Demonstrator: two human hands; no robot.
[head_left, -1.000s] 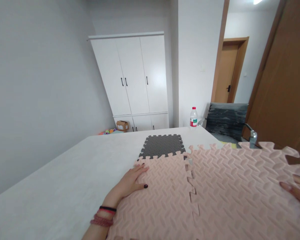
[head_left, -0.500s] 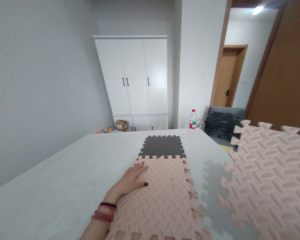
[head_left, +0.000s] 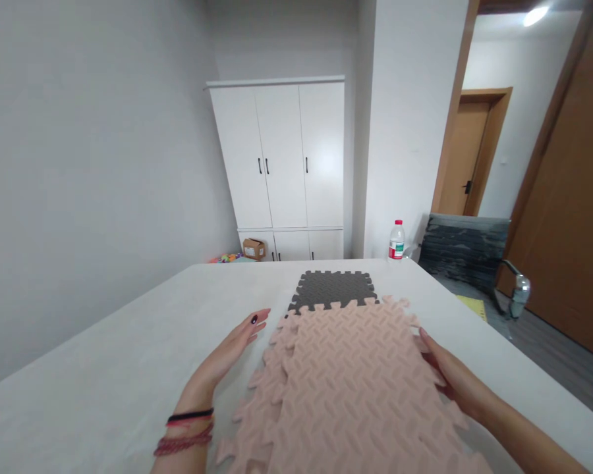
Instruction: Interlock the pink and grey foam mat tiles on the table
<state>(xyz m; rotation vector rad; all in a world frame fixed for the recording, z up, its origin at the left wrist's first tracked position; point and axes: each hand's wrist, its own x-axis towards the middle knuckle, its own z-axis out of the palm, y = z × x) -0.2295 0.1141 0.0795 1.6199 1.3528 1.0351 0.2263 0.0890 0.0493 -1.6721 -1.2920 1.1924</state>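
A pink foam mat tile [head_left: 360, 375] with jigsaw edges lies over another pink foam mat tile [head_left: 259, 401], whose toothed left edge sticks out from beneath. At the upper tile's right edge, my right hand [head_left: 445, 368] grips it, fingers partly tucked under and thumb on top. My left hand [head_left: 234, 345] is held just left of the tiles, fingers stretched out and holding nothing. Dark bracelets circle that wrist. Past the pink tiles lies a dark grey foam mat tile [head_left: 333, 286], its near edge partly covered.
The tiles rest on a white table [head_left: 128, 355]. A red-capped bottle [head_left: 396, 241] stands at its far right corner. A dark chair [head_left: 467, 253] is beyond the right edge. Behind are a white cabinet [head_left: 286, 158] and a cardboard box [head_left: 254, 248].
The second pink tile has come from the right onto the first one, and my right hand has entered view on its edge. My left hand has lifted off the lower tile and shifted left.
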